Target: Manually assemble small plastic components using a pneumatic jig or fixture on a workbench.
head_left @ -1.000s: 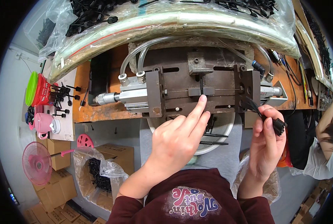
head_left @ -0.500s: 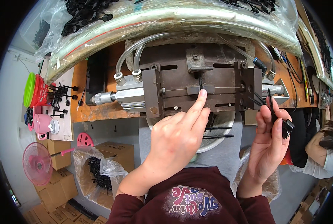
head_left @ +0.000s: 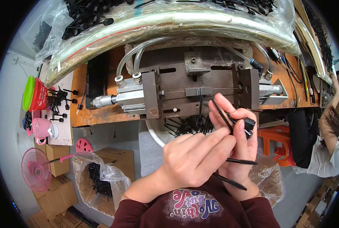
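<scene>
My left hand [head_left: 196,159] has its fingers curled in a pinch against my right hand. Two black sticks with ribbed ends, one of them a ribbed stick [head_left: 242,161], poke out from under its curled fingers. In my right hand [head_left: 245,142], fingers up, are several black sticks [head_left: 222,112] with blocky heads. Behind the hands is a dark metal fixture [head_left: 177,78] with a small grey block [head_left: 198,91] at its middle. Another black stick [head_left: 200,102] shows just below that block. A white basket [head_left: 156,133] with several black sticks sits under the fixture's front edge.
Clear hoses [head_left: 137,57] run to metal cylinders on the fixture. A plastic-wrapped padded roll [head_left: 177,21] spans the back. At left are a pink fan [head_left: 36,169] and a lined box [head_left: 80,167] of black parts. A co-worker's arm [head_left: 331,110] shows at right, near an orange stool [head_left: 274,140].
My left hand has drawn back from the block and come to my right hand, which moved left. The stick under my left fingertip has gone from above the block to below it.
</scene>
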A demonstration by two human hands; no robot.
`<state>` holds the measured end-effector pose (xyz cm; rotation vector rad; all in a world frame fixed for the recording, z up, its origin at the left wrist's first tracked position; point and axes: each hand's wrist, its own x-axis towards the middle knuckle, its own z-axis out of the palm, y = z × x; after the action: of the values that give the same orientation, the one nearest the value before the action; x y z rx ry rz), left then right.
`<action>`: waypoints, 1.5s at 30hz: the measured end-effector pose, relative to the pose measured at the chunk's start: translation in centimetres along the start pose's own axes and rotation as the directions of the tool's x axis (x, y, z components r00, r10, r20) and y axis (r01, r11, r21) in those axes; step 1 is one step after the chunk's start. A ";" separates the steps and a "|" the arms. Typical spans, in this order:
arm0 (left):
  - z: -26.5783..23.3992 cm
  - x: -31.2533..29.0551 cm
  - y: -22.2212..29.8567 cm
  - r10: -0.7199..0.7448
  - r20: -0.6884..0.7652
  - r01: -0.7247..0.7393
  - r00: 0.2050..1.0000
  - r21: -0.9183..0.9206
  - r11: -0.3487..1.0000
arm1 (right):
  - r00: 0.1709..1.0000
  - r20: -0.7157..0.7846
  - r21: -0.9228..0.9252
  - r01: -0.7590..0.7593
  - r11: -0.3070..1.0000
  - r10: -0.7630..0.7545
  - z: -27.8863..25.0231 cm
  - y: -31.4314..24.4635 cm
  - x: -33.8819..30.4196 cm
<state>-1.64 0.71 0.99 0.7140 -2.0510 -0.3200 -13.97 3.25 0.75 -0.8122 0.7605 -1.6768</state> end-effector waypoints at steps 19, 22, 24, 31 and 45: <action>-0.4 -0.4 -1.7 -0.163 0.225 0.047 0.961 0.448 0.893 | 0.873 0.138 -0.622 0.444 0.645 -0.468 -3.6 -2.2 -0.3; -0.5 0.2 -1.4 -0.175 0.264 0.020 0.949 0.500 0.866 | 0.856 0.222 -0.687 0.477 0.549 -0.466 -4.9 -2.6 -0.6; -0.4 0.3 -1.5 -0.185 0.268 0.030 0.946 0.493 0.869 | 0.845 0.247 -0.696 0.495 0.520 -0.474 -4.9 -2.8 -0.6; -0.4 0.5 -2.1 -0.205 0.259 0.084 0.944 0.412 0.907 | 0.752 0.295 -0.876 0.458 0.147 -0.589 -5.6 -3.6 -0.5; -2.4 0.0 -0.5 -0.290 0.262 0.388 0.920 -0.515 0.764 | 0.519 0.782 -0.618 0.721 -0.314 -0.347 -4.1 -2.1 1.7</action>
<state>0.54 0.45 2.08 0.6967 -1.8212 -1.1810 -18.77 2.37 0.41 -2.8979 1.4931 -1.4255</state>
